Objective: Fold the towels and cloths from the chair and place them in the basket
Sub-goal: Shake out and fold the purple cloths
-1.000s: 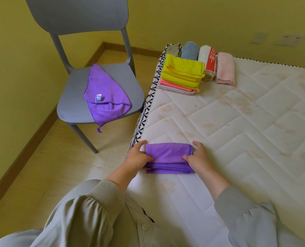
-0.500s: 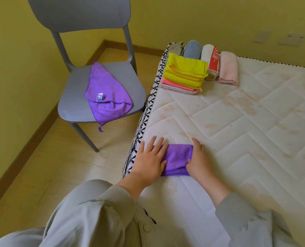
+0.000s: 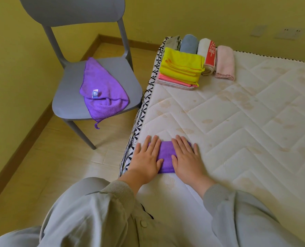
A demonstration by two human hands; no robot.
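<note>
A folded purple cloth (image 3: pixel 166 155) is pressed flat on the mattress (image 3: pixel 237 122), close to its near left edge. The left grip (image 3: pixel 145 157) and right grip (image 3: pixel 185 157) are laid on it side by side. Both are released, with fingers straight and spread and nothing clasped. Only a strip of the cloth is seen between them, the two ends being covered by the palms. Its long axis is judged to run left to right, though this cannot be fixed with the ends hidden.

The step in hand is taken to be the last flattening of this fold. The cloth lies directly beneath both grips, so neither is favoured for lifting it, and an edge would have to be pinched from each side.

A stack topped by a yellow cloth (image 3: pixel 182 66) is set at the far end of the mattress, straight ahead of the grips. Rolled towels (image 3: pixel 208 54) are lined up just behind and beside it. No basket is shown.

One loose purple cloth (image 3: pixel 101 91) is left on the chair (image 3: pixel 68 97), with a corner hanging over the seat's front edge. It lies ahead and to the left, well apart from the mattress edge and nearer the left grip. A reach by that side is therefore judged the shorter.
</note>
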